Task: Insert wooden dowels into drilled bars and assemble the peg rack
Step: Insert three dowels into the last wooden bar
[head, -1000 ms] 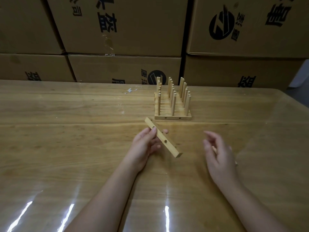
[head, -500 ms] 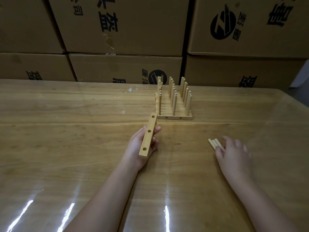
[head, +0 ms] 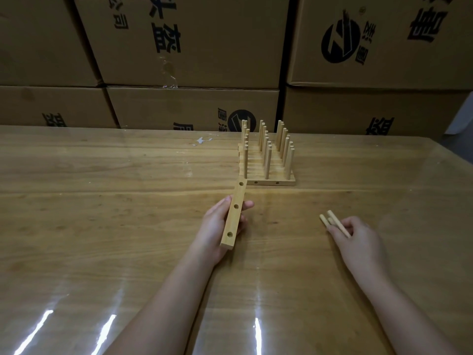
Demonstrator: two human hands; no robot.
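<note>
Head view, centre of frame: the left hand (head: 217, 226) grips the bar (head: 233, 220) from beneath, its three holes facing up and its far end right at the front left corner of the rack (head: 266, 182). I judge a small push forward would knock the rack or its nearest peg.

Further right, the dowels (head: 332, 217) lie on the table (head: 102, 201), and the right hand (head: 361, 239) curls over them, pinching their near ends. I'd worry that several loose rods in one pinch could slip and roll on this glossy top. A tilted dowel could also jam in its hole.

Half a second back the bar sat much as now, but the right hand lay flatter beside the dowels. A second back the bar slanted toward lower right, and the right hand was raised and open.
</note>
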